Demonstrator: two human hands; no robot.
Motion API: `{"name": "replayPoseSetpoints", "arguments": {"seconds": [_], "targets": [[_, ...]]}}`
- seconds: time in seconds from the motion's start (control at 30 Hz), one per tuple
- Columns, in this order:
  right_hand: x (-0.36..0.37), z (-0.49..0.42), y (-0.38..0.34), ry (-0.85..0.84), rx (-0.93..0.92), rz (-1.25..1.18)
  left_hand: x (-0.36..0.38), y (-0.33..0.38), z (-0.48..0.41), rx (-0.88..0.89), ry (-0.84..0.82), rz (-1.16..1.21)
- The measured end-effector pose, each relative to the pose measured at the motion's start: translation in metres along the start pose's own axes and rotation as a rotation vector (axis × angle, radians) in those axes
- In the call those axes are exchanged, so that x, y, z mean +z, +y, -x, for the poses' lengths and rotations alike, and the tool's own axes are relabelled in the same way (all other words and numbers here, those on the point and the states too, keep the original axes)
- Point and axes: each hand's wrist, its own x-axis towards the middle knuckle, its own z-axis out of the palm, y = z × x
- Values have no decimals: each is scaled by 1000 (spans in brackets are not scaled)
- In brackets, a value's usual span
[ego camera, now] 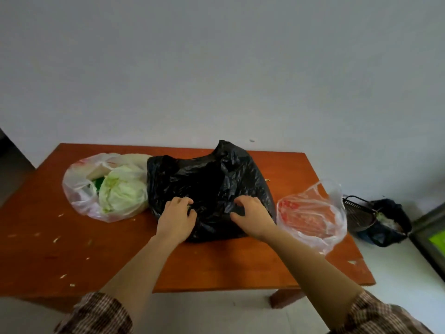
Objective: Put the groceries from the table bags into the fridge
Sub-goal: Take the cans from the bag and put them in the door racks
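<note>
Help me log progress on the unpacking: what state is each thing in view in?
black bag, on the table, crumpled, gripped by both hands; contents hidden.
left hand, fingers curled into the black bag.
right hand, fingers curled into the black bag.
white bag, mouth open, cabbage inside.
clear bag, slack, at the table's right side, untouched.
floor bin, open, holds waste.
</note>
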Motion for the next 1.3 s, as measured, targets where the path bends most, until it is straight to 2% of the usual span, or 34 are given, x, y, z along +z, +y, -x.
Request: {"name": "replayPoseSetpoints", "arguments": {"seconds": [0.13,0.27,0.33,0.47,0.53,0.6,0.67,0.8,0.9,1.07,1.17,1.3], "targets": [[20,-35,-5,-30,4,-1,8,-33,-31,-3,-49,-39],[41,-67,-15,-21,-17,84,24,-60,-47,68,-256,-97],[55,-82,-21,-102,-81,179,32,-67,-51,102,-345,-138],[77,-106,-32,-370,-190,654,42,-71,-60,150,-490,-177],[73,-112,-32,-426,-188,861,47,-71,-67,181,-552,-185],[61,-113,-29,-380,-220,929,51,-69,-75,218,-572,-184],[47,-109,-23,-245,-243,979,56,-62,-82,265,-568,-157],[34,-86,12,-6,-90,903,66,-41,-92,344,-561,-52],[32,-68,39,-30,154,833,74,-22,-94,313,-567,66],[29,-58,51,-133,368,562,90,4,-102,-100,-580,295],[37,-70,49,-44,471,361,98,17,-113,-236,-601,291],[45,-90,51,-27,640,235,107,26,-123,-380,-617,348]]}}
